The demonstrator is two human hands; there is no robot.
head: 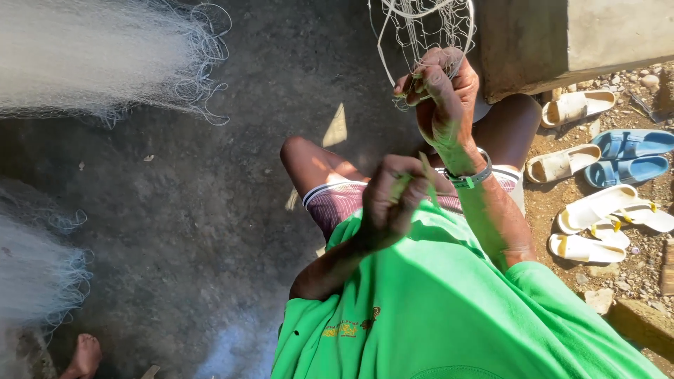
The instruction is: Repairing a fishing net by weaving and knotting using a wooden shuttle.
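Upper left of the frame: a heap of fine white fishing net (91, 56) lies on the dark concrete floor (196, 210), loose loops trailing off its right edge.
Lower left: a second pile of net (35, 274), with a bare foot (84, 356) of another person just below it.
Centre, left hand (393, 200): fingers curled together, pinching a thin green netting needle (427, 175) that pokes up past the knuckles; how the thumb sits is hard to tell from this angle.
Centre bottom: the green shirt (435, 309) fills the frame, with striped shorts (344, 203) and a bare knee above it.
Upper centre, right hand (442, 95): raised, fingers bunched and gripping the mesh of a hanging net section (425, 24); a wristwatch (472, 175) with a green strap sits on the wrist.
Net being worked: hangs from the top edge, white cord looped down to the right fist.
Upper right: a concrete block (562, 38).
Right edge: white sandals (597, 210) and blue sandals (628, 158) scattered on gravelly ground.
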